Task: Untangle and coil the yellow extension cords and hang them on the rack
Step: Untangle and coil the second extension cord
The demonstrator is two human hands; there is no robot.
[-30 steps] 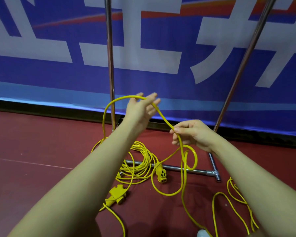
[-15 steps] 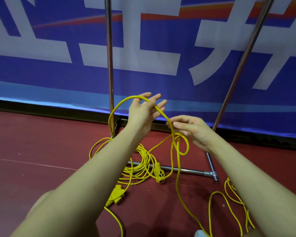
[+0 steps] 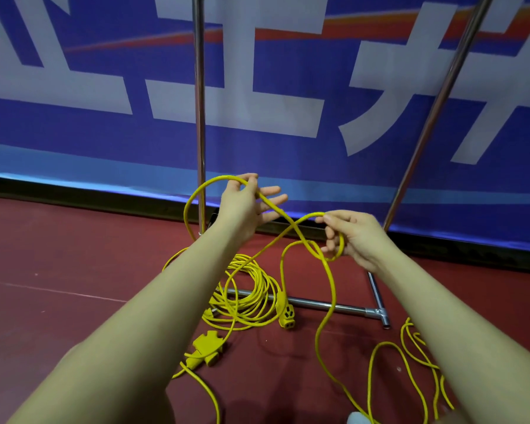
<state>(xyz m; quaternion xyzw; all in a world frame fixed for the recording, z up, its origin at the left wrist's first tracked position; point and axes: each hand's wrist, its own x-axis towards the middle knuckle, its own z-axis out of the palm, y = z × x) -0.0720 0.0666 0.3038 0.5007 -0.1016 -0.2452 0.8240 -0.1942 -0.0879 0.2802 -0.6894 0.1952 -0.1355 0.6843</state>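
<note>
The left hand pinched the cord high and the right hand gripped a small loop, apparently to size a coil; the remainder lay tangled on the floor by the rack.

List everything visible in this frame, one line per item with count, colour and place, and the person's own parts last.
Yellow extension cord held in the air: one, yellow, looped between both hands.
Coiled yellow cord bundle: one, yellow, on the floor by the rack base.
Yellow socket end: one, yellow, hanging just above the floor.
Yellow multi-outlet block: one, yellow, floor, near centre.
Loose yellow cord loops: several, yellow, floor at lower right.
Chrome metal rack: one, silver, two uprights and a floor bar.
Blue banner with white characters: one, behind.
Red floor: one.
Left hand: holds cord.
Right hand: pinches cord.
</note>
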